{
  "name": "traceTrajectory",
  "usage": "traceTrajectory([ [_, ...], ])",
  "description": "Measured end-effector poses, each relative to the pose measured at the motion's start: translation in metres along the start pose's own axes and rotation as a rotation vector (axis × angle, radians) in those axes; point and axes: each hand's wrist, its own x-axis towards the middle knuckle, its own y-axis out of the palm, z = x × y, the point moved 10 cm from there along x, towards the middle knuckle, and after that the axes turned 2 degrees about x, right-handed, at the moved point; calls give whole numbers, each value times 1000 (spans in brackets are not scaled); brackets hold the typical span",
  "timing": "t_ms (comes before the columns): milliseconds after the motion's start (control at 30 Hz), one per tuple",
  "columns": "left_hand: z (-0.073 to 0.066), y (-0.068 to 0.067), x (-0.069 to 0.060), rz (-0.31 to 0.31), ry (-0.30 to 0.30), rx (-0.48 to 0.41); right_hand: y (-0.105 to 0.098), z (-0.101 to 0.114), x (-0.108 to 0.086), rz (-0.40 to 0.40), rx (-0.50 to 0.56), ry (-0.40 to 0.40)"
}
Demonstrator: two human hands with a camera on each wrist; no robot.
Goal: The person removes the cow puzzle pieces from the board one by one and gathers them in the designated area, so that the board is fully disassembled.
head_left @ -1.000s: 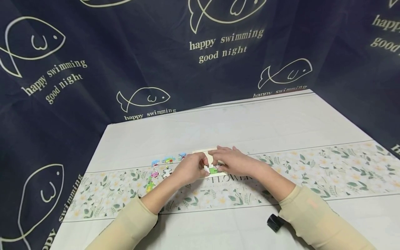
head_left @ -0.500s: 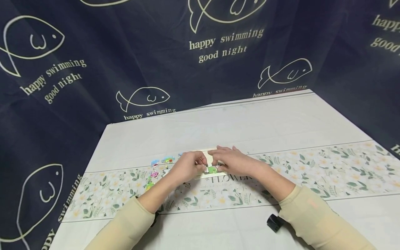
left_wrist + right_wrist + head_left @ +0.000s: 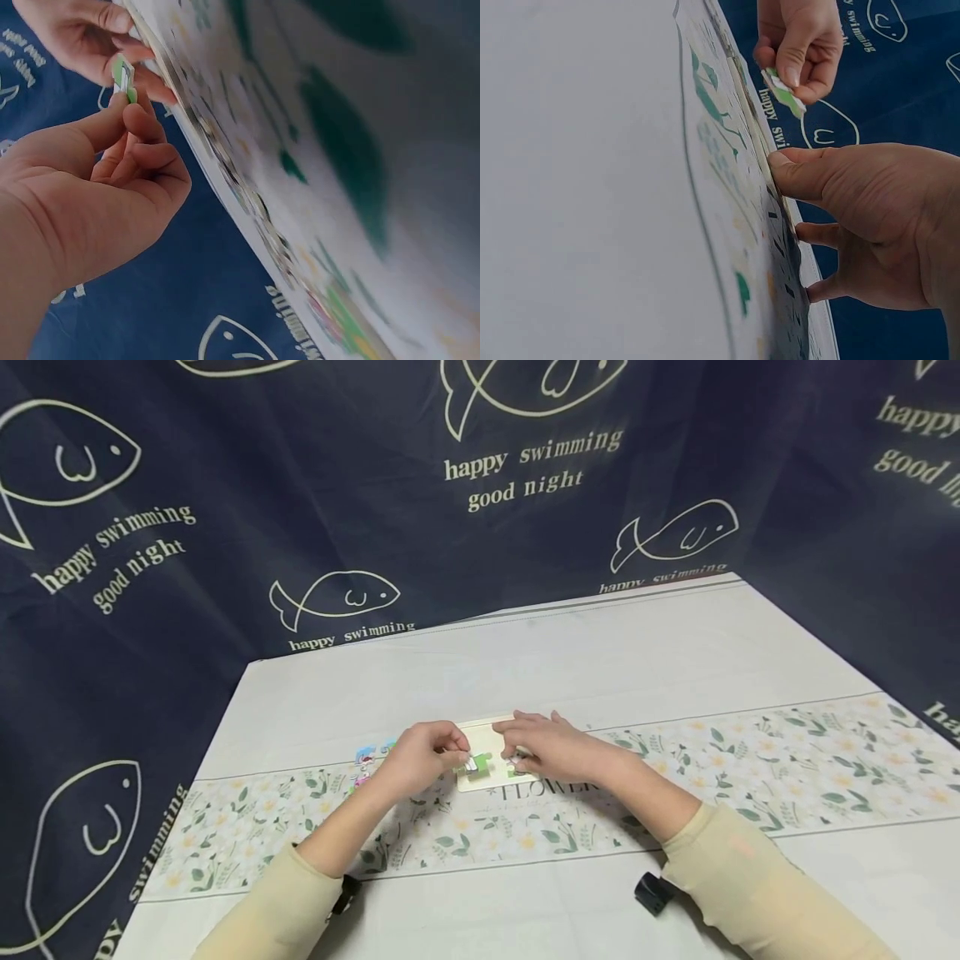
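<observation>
My left hand (image 3: 420, 760) pinches a green and white jigsaw piece (image 3: 476, 766) between thumb and fingertips. It holds the piece tilted, above the left part of a pale, shallow puzzle tray (image 3: 483, 723). The same piece (image 3: 123, 79) stands nearly edge-on in the left wrist view. At the tray's right side rests my right hand (image 3: 551, 746), its fingers spread and its thumb near another piece (image 3: 517, 768) that lies in the tray. That hand partly covers this second piece. In the right wrist view, the thumb and fingertips of my right hand (image 3: 870, 217) touch down at the tray.
Several colourful loose puzzle pieces (image 3: 364, 757) lie left of the tray, mostly behind my left hand and forearm. A floral strip (image 3: 735, 760) crosses the white tablecloth (image 3: 615, 647). Behind the table hangs a dark blue curtain (image 3: 337, 485) with fish outlines.
My left hand has moved left, lifting the green and white piece away from the one by my right hand. The right hand stays at the tray. The head view has shifted slightly.
</observation>
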Motion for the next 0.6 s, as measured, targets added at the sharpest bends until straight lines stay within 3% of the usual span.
traceTrajectory([
  [367,28,-27,-23,-63,-64,-10,0,0,-2,-6,4,-9],
  [600,45,-39,-36,-66,-108,-3,-1,1,-2,-9,1,-7],
])
